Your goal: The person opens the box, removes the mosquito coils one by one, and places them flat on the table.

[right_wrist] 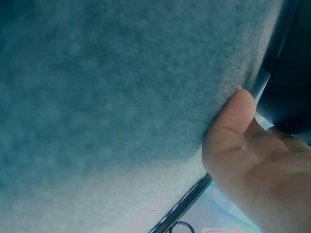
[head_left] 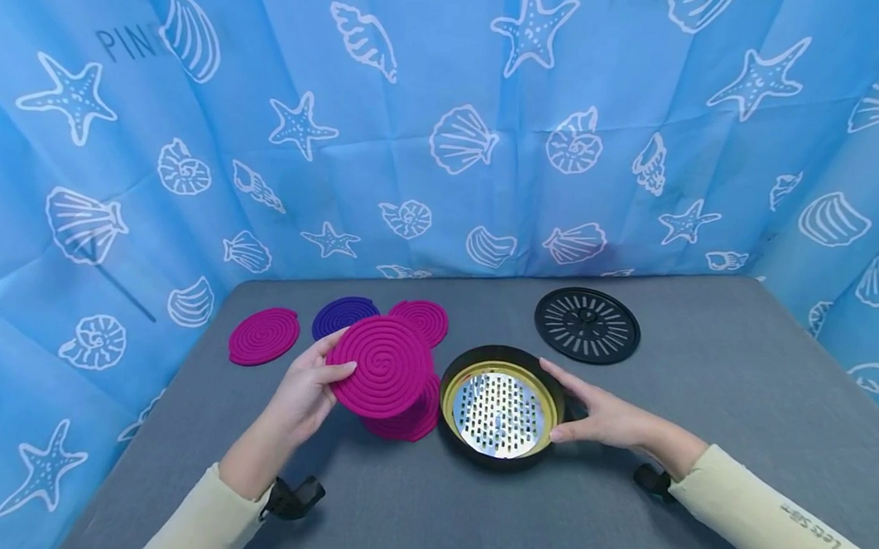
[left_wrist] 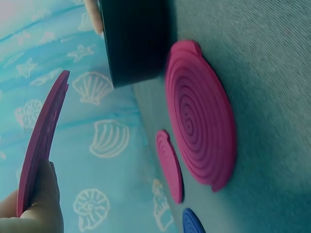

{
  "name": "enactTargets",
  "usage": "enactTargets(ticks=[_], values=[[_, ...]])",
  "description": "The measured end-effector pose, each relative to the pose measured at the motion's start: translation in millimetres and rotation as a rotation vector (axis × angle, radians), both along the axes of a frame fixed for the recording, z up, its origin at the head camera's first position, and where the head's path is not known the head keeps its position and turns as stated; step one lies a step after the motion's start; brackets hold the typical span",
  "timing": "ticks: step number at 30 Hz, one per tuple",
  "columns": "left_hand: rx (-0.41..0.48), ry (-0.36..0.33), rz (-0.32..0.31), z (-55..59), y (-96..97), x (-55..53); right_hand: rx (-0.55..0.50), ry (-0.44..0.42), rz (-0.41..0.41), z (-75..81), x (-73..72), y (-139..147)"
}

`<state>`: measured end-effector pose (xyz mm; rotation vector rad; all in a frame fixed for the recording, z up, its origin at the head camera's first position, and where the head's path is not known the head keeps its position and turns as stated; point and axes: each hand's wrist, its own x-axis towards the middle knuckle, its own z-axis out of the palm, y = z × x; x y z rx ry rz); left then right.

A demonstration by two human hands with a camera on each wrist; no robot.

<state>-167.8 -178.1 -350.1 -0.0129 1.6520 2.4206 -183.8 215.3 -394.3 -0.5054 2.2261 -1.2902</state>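
Observation:
My left hand point(head_left: 307, 388) pinches a magenta mosquito coil point(head_left: 381, 367) by its left edge, thumb on the face toward me. This spiral disc hangs above the table and partly covers another magenta coil point(head_left: 409, 418). In the left wrist view the held coil point(left_wrist: 43, 141) appears edge-on. To the right stands a round black coil holder point(head_left: 449, 441) with a gold inner ring and a shiny perforated metal plate point(head_left: 498, 414). My right hand point(head_left: 604, 416) grips its right side, thumb at the near rim and a finger at the far rim.
Behind the held coil lie a blue coil point(head_left: 344, 315) and a magenta coil point(head_left: 425, 319); another magenta coil point(head_left: 263, 336) is farther left. A black slotted lid point(head_left: 588, 325) lies at the back right. A blue shell-print curtain point(head_left: 444, 192) hangs behind the grey table point(head_left: 703, 363).

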Motion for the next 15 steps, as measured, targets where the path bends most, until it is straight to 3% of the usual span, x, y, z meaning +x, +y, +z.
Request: enactTargets(ticks=[15], values=[[-0.044, 0.000, 0.040, -2.6, -33.6, 4.6, -0.034, 0.021, 0.035, 2.1, 1.0, -0.5]])
